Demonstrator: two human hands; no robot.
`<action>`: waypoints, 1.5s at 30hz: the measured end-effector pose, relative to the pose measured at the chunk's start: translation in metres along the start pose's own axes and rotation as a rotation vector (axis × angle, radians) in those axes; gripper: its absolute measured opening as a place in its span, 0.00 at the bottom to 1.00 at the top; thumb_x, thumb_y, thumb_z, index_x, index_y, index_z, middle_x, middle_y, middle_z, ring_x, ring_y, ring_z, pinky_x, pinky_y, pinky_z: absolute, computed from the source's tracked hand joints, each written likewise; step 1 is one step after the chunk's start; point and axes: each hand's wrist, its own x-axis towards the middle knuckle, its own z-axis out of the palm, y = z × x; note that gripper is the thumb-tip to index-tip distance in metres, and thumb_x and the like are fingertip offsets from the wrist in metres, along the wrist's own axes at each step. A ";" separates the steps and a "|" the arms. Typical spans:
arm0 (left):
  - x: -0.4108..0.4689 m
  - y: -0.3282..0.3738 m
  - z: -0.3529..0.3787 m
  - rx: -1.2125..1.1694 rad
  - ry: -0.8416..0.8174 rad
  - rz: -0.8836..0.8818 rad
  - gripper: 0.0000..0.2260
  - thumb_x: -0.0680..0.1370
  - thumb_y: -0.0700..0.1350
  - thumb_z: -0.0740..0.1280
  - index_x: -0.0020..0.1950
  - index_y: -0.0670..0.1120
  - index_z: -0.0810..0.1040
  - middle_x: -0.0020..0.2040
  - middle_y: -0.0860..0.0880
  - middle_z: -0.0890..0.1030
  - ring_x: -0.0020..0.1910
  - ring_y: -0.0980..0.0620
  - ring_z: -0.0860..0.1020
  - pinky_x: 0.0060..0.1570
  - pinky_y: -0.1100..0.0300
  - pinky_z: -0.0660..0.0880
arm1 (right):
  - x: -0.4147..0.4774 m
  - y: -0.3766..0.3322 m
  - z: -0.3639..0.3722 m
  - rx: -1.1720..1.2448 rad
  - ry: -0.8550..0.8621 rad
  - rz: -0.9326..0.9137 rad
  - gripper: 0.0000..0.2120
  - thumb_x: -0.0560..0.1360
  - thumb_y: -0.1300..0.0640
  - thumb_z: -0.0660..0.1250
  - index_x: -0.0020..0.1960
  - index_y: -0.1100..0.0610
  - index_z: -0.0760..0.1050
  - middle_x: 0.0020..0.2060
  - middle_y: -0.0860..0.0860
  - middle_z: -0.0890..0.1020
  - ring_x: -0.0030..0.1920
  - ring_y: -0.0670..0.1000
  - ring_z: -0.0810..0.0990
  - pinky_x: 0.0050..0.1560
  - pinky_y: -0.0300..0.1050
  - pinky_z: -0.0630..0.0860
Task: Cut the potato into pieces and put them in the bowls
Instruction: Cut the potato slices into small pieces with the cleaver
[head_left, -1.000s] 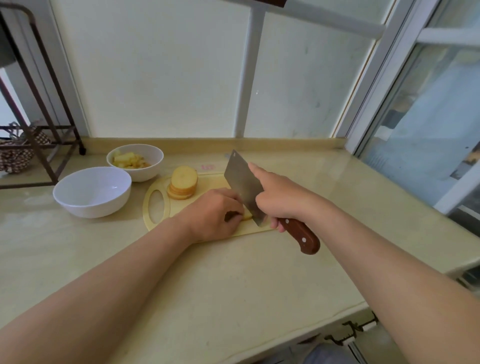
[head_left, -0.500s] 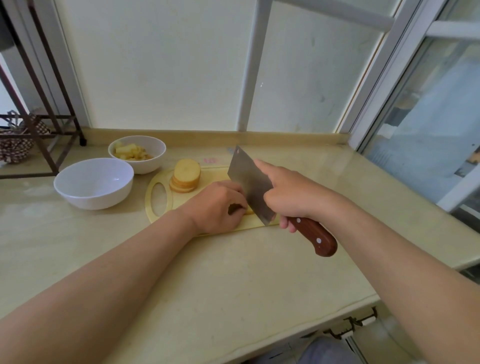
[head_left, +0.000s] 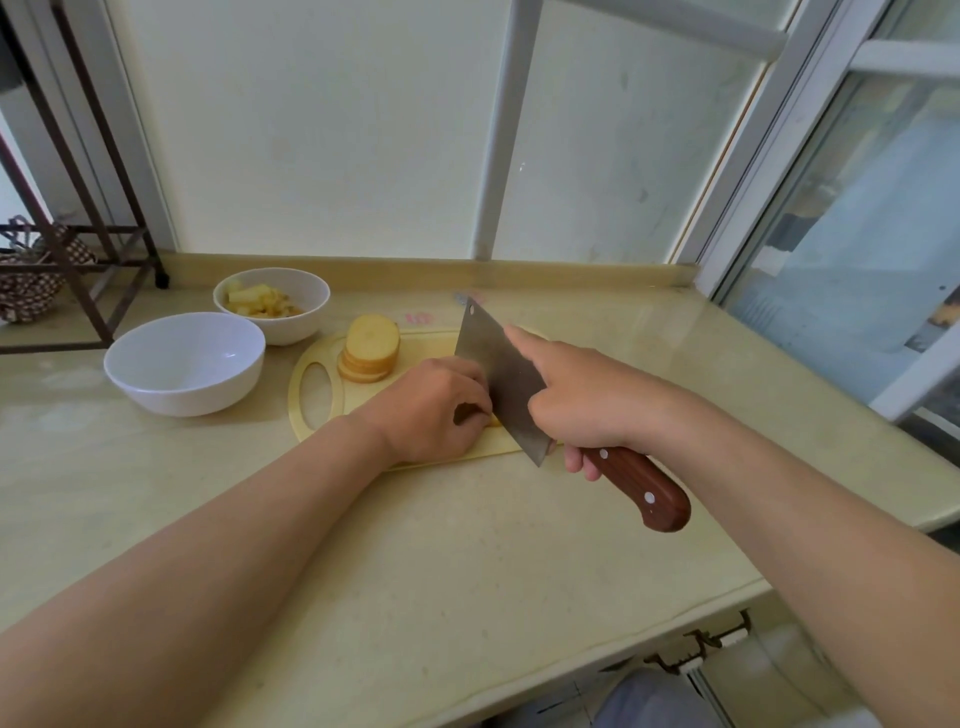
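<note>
**Cleaver on the board, both hands at work**

Both forearms reach in over the near edge of the counter (head_left: 415, 545). The right hand (head_left: 587, 400) grips the wooden handle of the cleaver (head_left: 498, 374), forefinger laid straight along the flat, edge down on the cutting board (head_left: 447, 343). The left hand (head_left: 431, 410) sits knuckles-up against the blade, fingers curled over a potato piece (head_left: 493, 420), only a sliver showing. Further along the board leans a stack of slices (head_left: 371, 348). Toward the far left corner stands a large white bowl (head_left: 176, 395), then a smaller bowl (head_left: 291, 327) holding cut pieces.
</note>
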 end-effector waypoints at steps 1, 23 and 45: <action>0.000 0.000 0.000 0.000 0.000 0.001 0.04 0.70 0.37 0.71 0.40 0.43 0.85 0.40 0.49 0.82 0.38 0.53 0.77 0.42 0.65 0.73 | -0.001 0.000 0.000 -0.003 -0.005 0.002 0.45 0.76 0.67 0.52 0.83 0.33 0.42 0.37 0.61 0.82 0.21 0.51 0.77 0.26 0.42 0.75; 0.000 -0.006 0.000 -0.002 -0.028 -0.011 0.05 0.70 0.40 0.71 0.43 0.45 0.86 0.40 0.49 0.82 0.37 0.49 0.80 0.39 0.54 0.77 | 0.020 -0.009 0.012 -0.026 0.006 0.005 0.45 0.77 0.65 0.53 0.83 0.34 0.37 0.38 0.60 0.83 0.29 0.56 0.81 0.34 0.49 0.84; -0.001 -0.005 -0.003 -0.089 0.047 -0.316 0.11 0.66 0.44 0.65 0.47 0.44 0.77 0.44 0.52 0.78 0.44 0.53 0.75 0.46 0.59 0.74 | 0.022 0.096 -0.008 0.698 0.306 0.035 0.37 0.76 0.71 0.62 0.80 0.44 0.66 0.29 0.58 0.78 0.23 0.55 0.76 0.23 0.45 0.75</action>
